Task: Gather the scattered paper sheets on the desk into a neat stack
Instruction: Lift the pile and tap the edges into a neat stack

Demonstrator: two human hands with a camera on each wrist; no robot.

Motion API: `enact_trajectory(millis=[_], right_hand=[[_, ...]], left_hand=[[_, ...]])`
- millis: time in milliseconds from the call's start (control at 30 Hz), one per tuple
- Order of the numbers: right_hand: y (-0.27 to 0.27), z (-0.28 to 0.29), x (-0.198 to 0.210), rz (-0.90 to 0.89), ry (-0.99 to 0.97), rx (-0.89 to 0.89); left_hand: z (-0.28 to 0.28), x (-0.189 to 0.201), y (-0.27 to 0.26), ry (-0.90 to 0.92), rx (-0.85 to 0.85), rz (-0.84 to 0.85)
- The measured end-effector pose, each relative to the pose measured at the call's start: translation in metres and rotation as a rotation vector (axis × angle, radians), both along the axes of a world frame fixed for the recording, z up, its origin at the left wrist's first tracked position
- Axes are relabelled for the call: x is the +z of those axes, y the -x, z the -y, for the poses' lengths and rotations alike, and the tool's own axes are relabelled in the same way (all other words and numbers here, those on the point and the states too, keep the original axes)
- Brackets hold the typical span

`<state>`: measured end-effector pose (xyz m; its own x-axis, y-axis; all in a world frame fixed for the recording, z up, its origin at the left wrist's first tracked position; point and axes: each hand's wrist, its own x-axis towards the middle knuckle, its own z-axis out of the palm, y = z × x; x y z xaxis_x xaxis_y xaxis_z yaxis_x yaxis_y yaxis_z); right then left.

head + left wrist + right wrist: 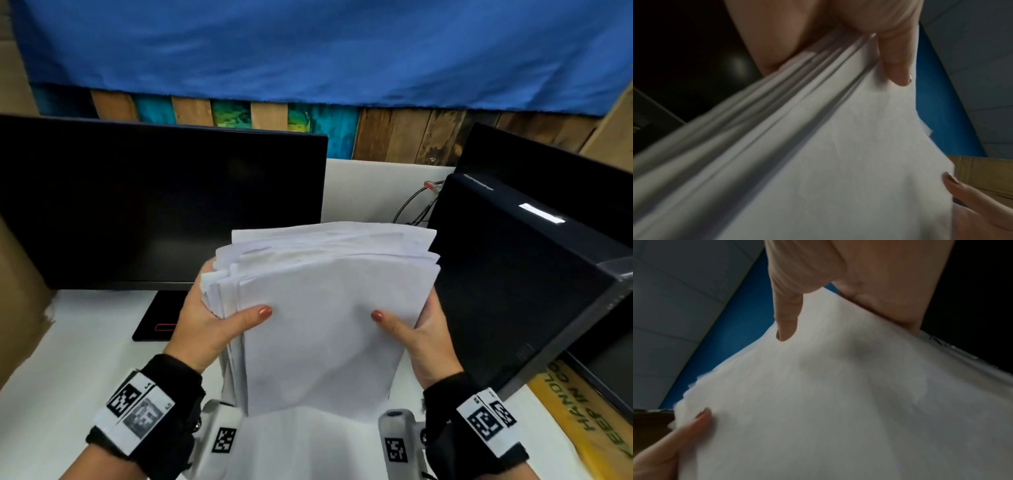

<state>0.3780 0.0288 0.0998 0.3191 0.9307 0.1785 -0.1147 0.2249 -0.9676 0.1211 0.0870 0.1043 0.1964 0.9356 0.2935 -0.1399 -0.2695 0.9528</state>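
A bundle of white paper sheets [325, 308] stands tilted and nearly upright above the white desk [85, 359], its top edges uneven and fanned at the left. My left hand [219, 325] grips its left edge, thumb on the front sheet. My right hand [411, 332] grips the right edge the same way. In the left wrist view the paper sheets [838, 154] show layered edges under my left hand [869, 48], and the other thumb shows at lower right. In the right wrist view my right hand [818, 296] presses its thumb on the paper sheets [838, 394].
A dark monitor [154, 205] stands behind on the left, its base [157, 322] on the desk. A black computer case [513, 274] stands close on the right with cables [414, 205] behind. A cardboard box [20, 291] borders the left, a yellow printed sheet [575, 421] lies at right.
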Motion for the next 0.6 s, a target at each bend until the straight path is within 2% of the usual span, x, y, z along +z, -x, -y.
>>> enact_trajectory(millis=[133, 233, 367, 500, 600], right_hand=[[0.016, -0.005, 0.003, -0.023, 0.017, -0.016], [0.016, -0.001, 0.007, -0.028, -0.001, -0.034], [0.012, 0.012, 0.002, 0.108, 0.020, -0.062], [0.016, 0.017, 0.029, 0.273, -0.233, -0.164], [0.020, 0.016, 0.049, 0.618, -0.383, -0.319]], left_hand=[[0.003, 0.003, -0.019, -0.026, 0.039, -0.033], [0.001, 0.006, -0.013, -0.032, 0.081, -0.028], [0.013, 0.009, -0.006, -0.070, 0.160, -0.072], [0.021, 0.033, -0.008, -0.413, 0.367, -0.127], [0.022, 0.051, -0.012, -0.702, 0.467, -0.409]])
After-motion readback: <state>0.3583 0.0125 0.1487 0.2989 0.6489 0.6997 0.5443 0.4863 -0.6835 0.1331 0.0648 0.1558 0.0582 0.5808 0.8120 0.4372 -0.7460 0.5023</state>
